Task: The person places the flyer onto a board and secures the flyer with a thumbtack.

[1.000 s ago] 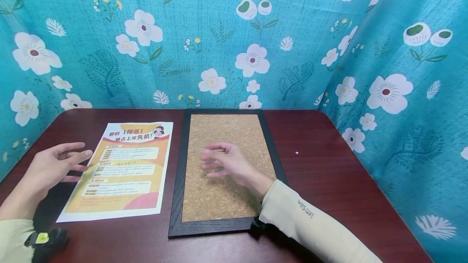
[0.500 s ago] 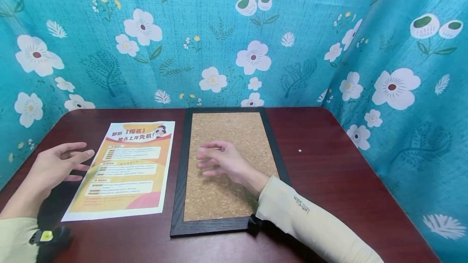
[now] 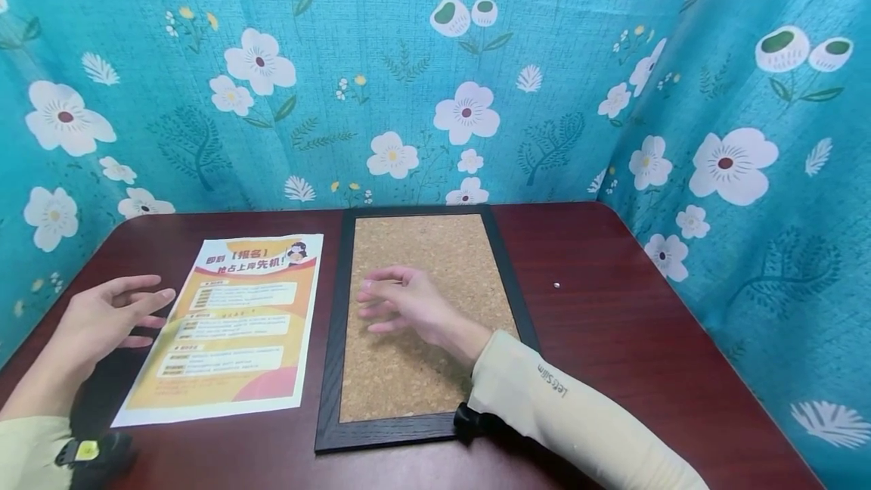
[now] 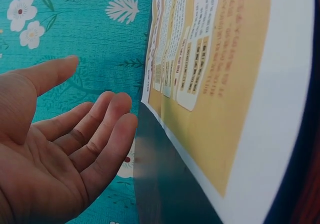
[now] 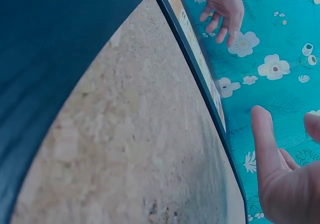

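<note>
Hovering empty over the corkboard point(image 3: 422, 308), the right hand point(image 3: 401, 305) has relaxed fingers; the left hand point(image 3: 102, 316), also loose, lies beside the flyer point(image 3: 234, 324). Nothing is pinned yet; a pin point(image 3: 556, 286) sits far right.

Right hand point(image 3: 401, 304) has drifted leftward over the cork board point(image 3: 425, 316) since the earliest frame: fingertips were near the board's midline, now closer to its left frame edge. Fingers remain loosely spread, holding nothing. Right sleeve point(image 3: 578, 418) has followed, cuff now further left along the board's lower right corner. Left hand point(image 3: 102, 320) has shifted slightly down in the head view, fingertips just beside the left edge of the flyer point(image 3: 231, 327). Head camera framing shifted a little.
</note>
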Action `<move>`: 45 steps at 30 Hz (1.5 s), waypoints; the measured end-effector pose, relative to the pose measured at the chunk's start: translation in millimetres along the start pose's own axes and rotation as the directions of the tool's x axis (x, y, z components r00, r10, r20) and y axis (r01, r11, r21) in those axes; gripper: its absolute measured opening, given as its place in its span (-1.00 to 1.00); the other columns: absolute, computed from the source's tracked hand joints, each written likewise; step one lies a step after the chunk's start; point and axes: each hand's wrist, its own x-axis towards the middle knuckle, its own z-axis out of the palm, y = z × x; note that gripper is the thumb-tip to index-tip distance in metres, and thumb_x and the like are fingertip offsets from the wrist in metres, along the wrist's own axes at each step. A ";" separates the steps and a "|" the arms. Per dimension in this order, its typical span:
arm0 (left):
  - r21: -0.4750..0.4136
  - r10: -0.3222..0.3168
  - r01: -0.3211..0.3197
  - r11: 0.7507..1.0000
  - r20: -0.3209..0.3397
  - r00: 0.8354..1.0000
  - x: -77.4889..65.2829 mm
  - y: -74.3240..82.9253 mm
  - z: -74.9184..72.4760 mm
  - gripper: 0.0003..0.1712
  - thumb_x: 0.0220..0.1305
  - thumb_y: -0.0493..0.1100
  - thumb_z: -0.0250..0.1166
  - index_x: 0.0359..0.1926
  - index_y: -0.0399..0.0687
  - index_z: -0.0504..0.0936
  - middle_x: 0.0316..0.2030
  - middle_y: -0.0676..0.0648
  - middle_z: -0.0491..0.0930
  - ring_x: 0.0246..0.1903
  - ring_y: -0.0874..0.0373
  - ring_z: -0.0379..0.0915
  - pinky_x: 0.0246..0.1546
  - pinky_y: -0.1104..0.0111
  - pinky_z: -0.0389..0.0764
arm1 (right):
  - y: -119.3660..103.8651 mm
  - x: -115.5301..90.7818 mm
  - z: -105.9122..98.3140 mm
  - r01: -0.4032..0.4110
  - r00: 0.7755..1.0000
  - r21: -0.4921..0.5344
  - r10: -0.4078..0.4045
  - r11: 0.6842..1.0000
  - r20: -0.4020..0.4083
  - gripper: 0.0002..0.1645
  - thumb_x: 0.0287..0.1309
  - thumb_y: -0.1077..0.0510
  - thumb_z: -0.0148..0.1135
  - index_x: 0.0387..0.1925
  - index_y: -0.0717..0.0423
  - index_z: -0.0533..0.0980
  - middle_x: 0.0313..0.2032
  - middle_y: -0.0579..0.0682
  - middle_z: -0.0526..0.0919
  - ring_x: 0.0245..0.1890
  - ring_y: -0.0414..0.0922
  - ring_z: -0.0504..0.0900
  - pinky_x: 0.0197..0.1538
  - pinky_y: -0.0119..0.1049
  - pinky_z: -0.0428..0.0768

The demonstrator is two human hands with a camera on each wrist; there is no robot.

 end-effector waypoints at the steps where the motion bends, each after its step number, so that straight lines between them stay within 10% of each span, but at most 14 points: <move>1: -0.001 -0.001 0.001 1.000 -0.002 1.000 0.1 -0.4 0.2 -0.02 0.39 0.21 0.24 0.42 -0.52 0.16 0.15 -0.61 0.39 -0.27 -0.18 0.67 -0.46 0.21 0.73 | 0.3 0.5 0.8 0.001 1.000 0.001 -0.001 1.000 0.000 -0.42 0.36 0.15 0.27 0.30 0.33 0.40 0.07 0.35 0.62 -0.04 0.19 0.70 -0.15 -0.05 0.74; 45: 0.021 -0.083 0.082 0.996 0.022 0.996 4.6 -2.5 4.2 0.07 0.33 0.23 0.30 0.44 -0.53 0.10 0.18 -0.62 0.33 -0.08 -0.35 0.56 -0.31 0.06 0.75 | 6.4 18.4 15.2 -0.073 0.997 0.081 0.071 0.994 0.024 -0.46 0.33 0.15 0.30 0.26 0.28 0.44 -0.03 0.28 0.70 -0.08 0.13 0.73 -0.11 0.00 0.72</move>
